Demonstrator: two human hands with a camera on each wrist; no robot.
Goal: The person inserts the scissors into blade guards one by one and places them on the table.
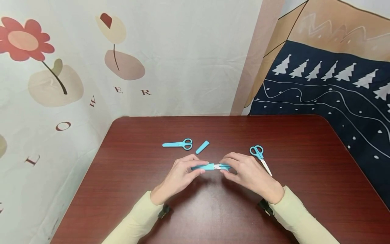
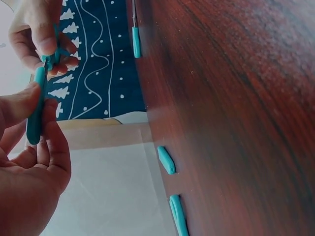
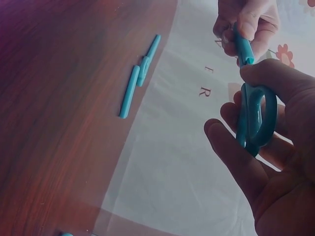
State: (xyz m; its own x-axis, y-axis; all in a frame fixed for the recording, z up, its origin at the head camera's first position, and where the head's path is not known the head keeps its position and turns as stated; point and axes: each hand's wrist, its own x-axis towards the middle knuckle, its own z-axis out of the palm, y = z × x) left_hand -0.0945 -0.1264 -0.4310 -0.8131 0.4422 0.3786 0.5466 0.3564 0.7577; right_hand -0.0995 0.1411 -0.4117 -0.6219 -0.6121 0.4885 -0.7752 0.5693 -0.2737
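Observation:
In the head view my left hand (image 1: 179, 171) pinches a turquoise blade cover (image 1: 208, 167) between thumb and fingers. My right hand (image 1: 248, 171) holds a pair of scissors by its turquoise handles (image 3: 268, 118). The scissors' blades (image 1: 217, 166) point left, with their tips inside the cover's mouth and a short metal stretch bare between cover and handles. Both hands are raised over the table, as the wrist views show. Part of the handles is hidden behind the right fingers in the head view.
On the brown table (image 1: 140, 189), beyond my hands, lie sheathed scissors (image 1: 173, 144) and a loose blade cover (image 1: 202, 147). Uncovered scissors (image 1: 259, 154) lie near my right hand, blades toward me. Printed cloths (image 1: 189, 61) hang behind the table.

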